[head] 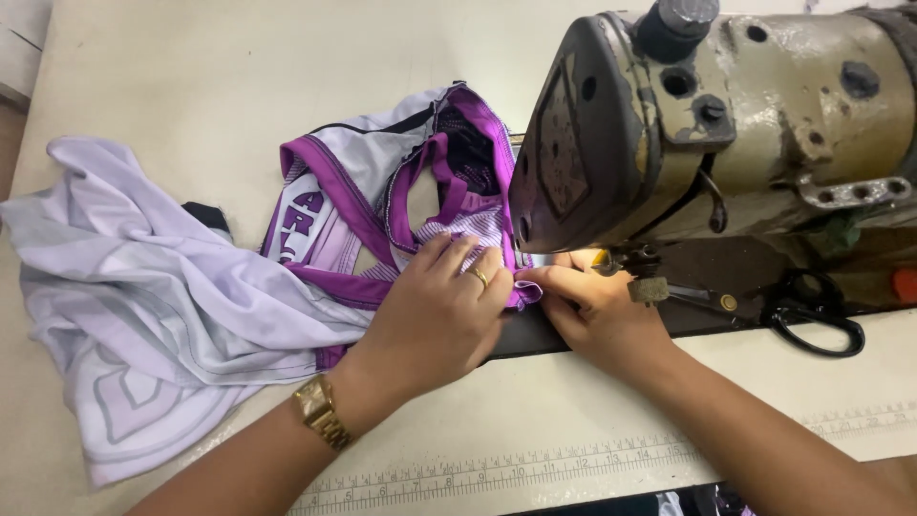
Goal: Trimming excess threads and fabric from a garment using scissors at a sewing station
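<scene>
under sewing machine (726, 115): left hand (435, 320) flat, grip released, on purple-white garment (315, 239); right hand (597, 311) grip pinching purple hem.

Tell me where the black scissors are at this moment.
In the head view, the black scissors lie on the right side of the table, under the sewing machine arm, to the right of the right hand.

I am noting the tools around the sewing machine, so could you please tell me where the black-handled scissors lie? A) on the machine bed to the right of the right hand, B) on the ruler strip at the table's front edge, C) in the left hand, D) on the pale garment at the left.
A: the scissors lie on the dark machine bed, right of the right hand, untouched.
</scene>
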